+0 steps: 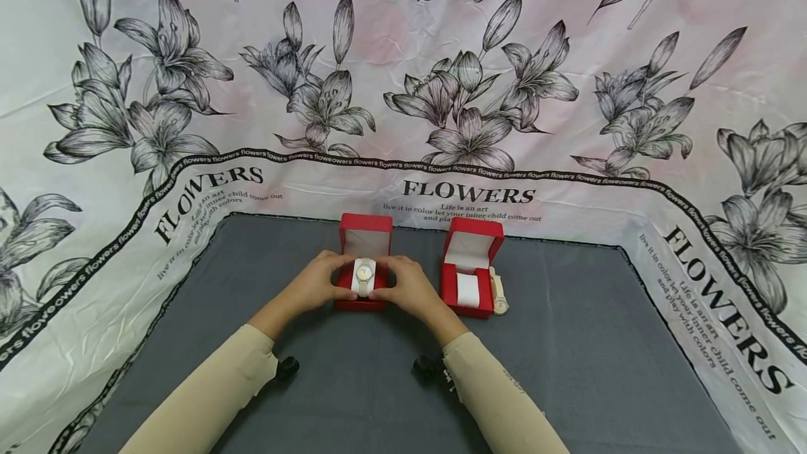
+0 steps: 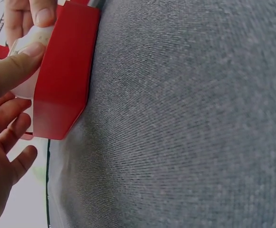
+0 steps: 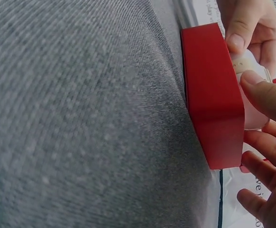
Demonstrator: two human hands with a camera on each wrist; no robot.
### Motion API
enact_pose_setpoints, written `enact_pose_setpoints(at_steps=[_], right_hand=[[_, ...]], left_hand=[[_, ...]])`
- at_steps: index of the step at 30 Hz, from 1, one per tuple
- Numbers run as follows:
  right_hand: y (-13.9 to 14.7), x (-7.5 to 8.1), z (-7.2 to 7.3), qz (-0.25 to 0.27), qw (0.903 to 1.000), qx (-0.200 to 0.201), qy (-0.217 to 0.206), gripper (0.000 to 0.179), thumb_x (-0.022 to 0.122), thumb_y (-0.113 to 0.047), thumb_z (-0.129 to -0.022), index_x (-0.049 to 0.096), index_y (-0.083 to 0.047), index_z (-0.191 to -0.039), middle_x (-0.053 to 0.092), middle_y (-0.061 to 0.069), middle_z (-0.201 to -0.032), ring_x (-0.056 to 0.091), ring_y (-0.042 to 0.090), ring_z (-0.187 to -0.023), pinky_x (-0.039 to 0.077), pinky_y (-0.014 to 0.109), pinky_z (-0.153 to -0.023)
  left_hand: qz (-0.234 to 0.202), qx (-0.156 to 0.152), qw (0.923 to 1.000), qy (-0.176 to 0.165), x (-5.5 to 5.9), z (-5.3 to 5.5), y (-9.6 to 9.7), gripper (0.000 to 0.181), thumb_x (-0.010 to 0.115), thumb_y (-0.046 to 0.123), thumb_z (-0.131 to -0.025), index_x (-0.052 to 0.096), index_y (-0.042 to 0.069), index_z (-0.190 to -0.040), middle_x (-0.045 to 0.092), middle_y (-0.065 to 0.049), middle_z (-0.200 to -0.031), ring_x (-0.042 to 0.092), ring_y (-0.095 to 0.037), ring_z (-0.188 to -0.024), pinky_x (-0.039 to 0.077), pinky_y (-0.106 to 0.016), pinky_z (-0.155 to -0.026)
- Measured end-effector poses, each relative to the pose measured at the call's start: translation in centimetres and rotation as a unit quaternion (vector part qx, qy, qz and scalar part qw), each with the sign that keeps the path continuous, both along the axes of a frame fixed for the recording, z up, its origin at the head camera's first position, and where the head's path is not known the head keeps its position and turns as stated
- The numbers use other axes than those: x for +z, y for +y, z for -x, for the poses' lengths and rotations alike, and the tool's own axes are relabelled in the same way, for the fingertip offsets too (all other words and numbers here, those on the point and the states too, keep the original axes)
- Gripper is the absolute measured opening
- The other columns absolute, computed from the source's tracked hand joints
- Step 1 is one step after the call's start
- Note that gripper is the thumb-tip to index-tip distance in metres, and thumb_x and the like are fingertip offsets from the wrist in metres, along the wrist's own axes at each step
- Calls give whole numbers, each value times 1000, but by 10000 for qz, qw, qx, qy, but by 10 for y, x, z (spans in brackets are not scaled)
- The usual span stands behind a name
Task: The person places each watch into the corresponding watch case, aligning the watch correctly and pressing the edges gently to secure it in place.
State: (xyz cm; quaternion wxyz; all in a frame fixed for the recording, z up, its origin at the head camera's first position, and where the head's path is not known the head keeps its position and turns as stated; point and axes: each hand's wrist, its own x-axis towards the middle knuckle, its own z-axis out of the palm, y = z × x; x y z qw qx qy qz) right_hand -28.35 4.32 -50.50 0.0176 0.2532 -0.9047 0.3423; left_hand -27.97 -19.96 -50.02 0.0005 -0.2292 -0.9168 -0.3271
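Observation:
A wristwatch (image 1: 364,272) with a light strap is wrapped round a white cushion (image 1: 355,281) at the open red box (image 1: 361,305) in the head view. My left hand (image 1: 315,281) pinches the cushion's left end, and my right hand (image 1: 411,287) pinches its right end. In the left wrist view the left thumb (image 2: 16,66) lies on the cushion, just above the box's front wall (image 2: 64,71). The right thumb (image 3: 259,85) presses on it likewise in the right wrist view. How deep the cushion sits in the box is hidden.
To the right stands a second open red box (image 1: 448,289) with a white cushion (image 1: 468,290) in it. Another light-strapped wristwatch (image 1: 499,294) lies against its right side. Grey cloth (image 1: 567,356) covers the table, and a flower-printed sheet (image 1: 378,104) rises behind.

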Motion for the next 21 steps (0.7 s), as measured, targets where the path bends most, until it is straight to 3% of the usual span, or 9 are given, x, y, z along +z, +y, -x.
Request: enact_pose_setpoints(at_steps=[4, 12, 21], right_hand=[[0, -1, -1, -30, 10000, -5, -19, 66, 88, -31, -82, 62, -17, -141, 63, 4, -138, 54, 26, -131, 46, 48, -108], [0, -2, -3, -91, 9999, 27, 42, 65, 86, -31, -84, 61, -18, -142, 63, 3, -138, 53, 26, -131, 46, 48, -108], [-1, -2, -4, -207, 9998, -2, 79, 63, 86, -31, -84, 62, -16, -141, 64, 4, -136, 53, 25, -130, 45, 49, -109]], left_hand=[[144, -68, 9999, 33, -1, 1, 0, 77, 89, 34, -81, 57, 13, -147, 60, -13, -132, 53, -30, -124, 49, -54, -101], [295, 75, 9995, 38, -1, 0, 1, 75, 89, 35, -80, 59, 16, -145, 59, -14, -131, 52, -33, -120, 50, -56, -95], [450, -56, 9988, 170, -1, 0, 2, 72, 89, 33, -80, 60, 15, -144, 64, -9, -129, 50, -30, -124, 48, -56, -97]])
